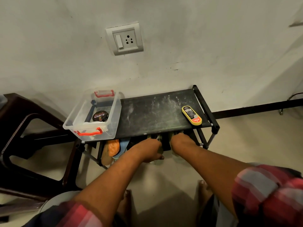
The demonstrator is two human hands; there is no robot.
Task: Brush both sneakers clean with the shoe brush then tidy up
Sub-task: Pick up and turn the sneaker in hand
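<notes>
One clear box [113, 122] holding one polish tin [100, 115] overhangs the rack top [155, 112] at its left front corner, middle bare, two hands under the front lip: left hand [147, 149] curled round one sneaker [158, 138], right hand [180, 141] on the other sneaker [175, 156], fingers hidden, can't tell; one shoe brush [191, 115] at the right edge.

The shoe brush [191, 115] is yellow with a black-and-red label, the rack [155, 112] black streaked white, the box [114, 122] clear with red handles, the sneakers [176, 156] pale, the sleeves [268, 190] red-and-grey checked.
</notes>
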